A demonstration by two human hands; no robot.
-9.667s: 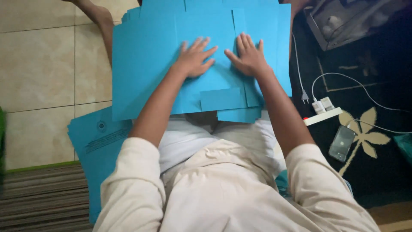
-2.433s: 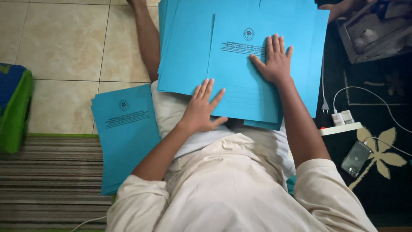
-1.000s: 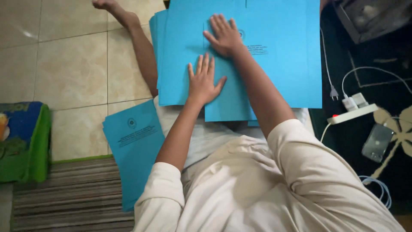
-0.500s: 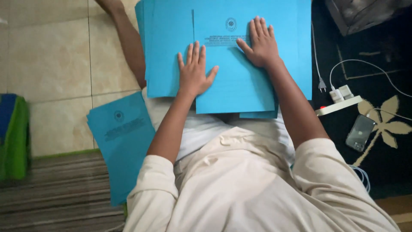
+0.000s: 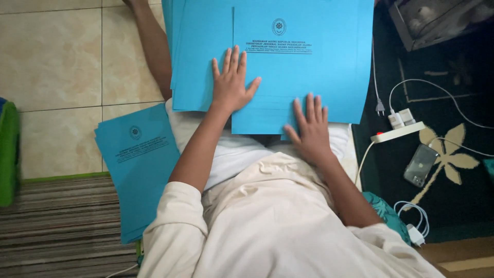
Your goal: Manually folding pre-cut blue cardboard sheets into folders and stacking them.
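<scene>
Both hands lie flat, fingers spread, grasping nothing: left hand [image 5: 230,85] and right hand [image 5: 310,128] press the top blue paper folder [image 5: 301,67], whose stack runs off-frame above.

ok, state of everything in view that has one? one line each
left hand: open, flat on the top blue folder
right hand: open, flat on that folder's lower edge
top blue folder: closed, printed side up, on the lap stack
side folder pile: closed, on the floor, untouched
power strip: chargers plugged in
phone: flat on the dark mat, screen dark
</scene>
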